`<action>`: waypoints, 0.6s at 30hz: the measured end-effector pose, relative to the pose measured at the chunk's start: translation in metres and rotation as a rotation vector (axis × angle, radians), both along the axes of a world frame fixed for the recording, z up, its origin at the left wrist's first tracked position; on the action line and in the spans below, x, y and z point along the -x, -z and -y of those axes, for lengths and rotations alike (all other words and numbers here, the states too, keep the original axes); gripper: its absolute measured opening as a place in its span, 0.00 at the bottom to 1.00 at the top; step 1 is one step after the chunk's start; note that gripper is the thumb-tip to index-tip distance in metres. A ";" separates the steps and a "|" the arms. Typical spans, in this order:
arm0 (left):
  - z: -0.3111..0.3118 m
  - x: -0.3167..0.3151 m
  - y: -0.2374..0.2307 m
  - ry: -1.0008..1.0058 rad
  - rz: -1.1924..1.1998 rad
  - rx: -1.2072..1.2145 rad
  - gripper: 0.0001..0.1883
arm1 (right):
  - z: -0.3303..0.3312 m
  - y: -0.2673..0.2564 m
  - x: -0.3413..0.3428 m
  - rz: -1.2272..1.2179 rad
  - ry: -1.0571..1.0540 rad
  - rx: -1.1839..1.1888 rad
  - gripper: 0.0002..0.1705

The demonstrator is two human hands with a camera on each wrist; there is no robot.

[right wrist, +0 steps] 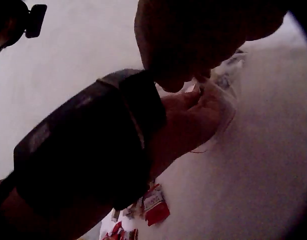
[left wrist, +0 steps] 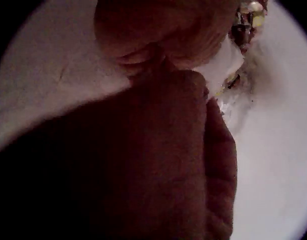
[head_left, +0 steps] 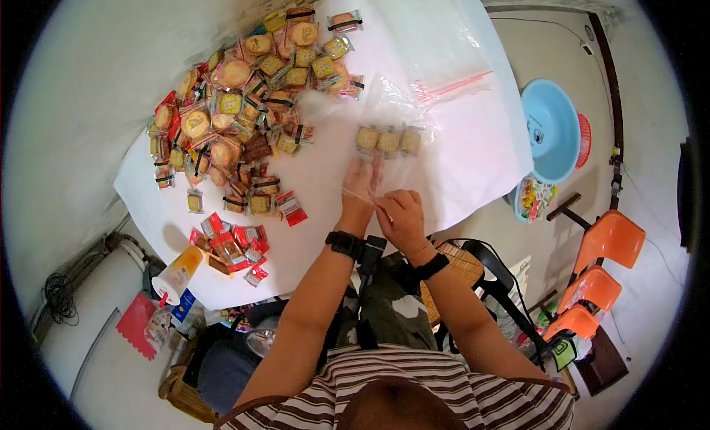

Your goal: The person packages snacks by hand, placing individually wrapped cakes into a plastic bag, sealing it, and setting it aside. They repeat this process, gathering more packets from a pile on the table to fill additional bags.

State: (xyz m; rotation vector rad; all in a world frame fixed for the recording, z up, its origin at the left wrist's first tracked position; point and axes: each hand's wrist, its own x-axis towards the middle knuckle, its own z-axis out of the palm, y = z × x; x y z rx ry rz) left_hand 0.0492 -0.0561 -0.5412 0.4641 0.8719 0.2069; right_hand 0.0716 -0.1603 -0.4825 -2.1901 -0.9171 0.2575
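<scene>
A clear plastic bag lies on the white table with three square wrapped biscuits in a row at its far end. My left hand reaches into the bag's mouth, fingers extended, the tips close below the leftmost biscuit. Beside it my right hand pinches the edge of the bag's opening near the left wrist. The right wrist view shows the left hand with thin film around it under the dark right hand. In the left wrist view the left hand is dark and its fingertips are hidden.
A large heap of wrapped biscuits covers the table's left side. Several red packets and a cup lie nearer the front. Empty zip bags lie at the back. A blue basin and orange chairs stand right.
</scene>
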 end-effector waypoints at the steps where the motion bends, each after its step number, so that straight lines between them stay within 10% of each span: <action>1: 0.000 0.001 -0.001 0.003 0.052 -0.025 0.11 | 0.000 0.001 0.000 0.000 -0.003 -0.009 0.11; 5: -0.005 0.043 -0.009 0.262 -0.055 -0.352 0.21 | 0.005 0.006 0.004 0.003 0.018 0.009 0.15; 7: -0.019 0.068 -0.026 0.795 -0.356 -0.673 0.18 | 0.010 0.010 0.014 0.012 0.211 0.106 0.24; 13: -0.042 0.068 -0.048 0.468 -0.444 -1.763 0.26 | 0.022 0.032 0.038 -0.346 0.388 0.329 0.37; 18: -0.063 0.037 -0.026 0.650 -0.313 -1.624 0.21 | 0.003 0.036 0.032 -0.475 0.473 0.269 0.33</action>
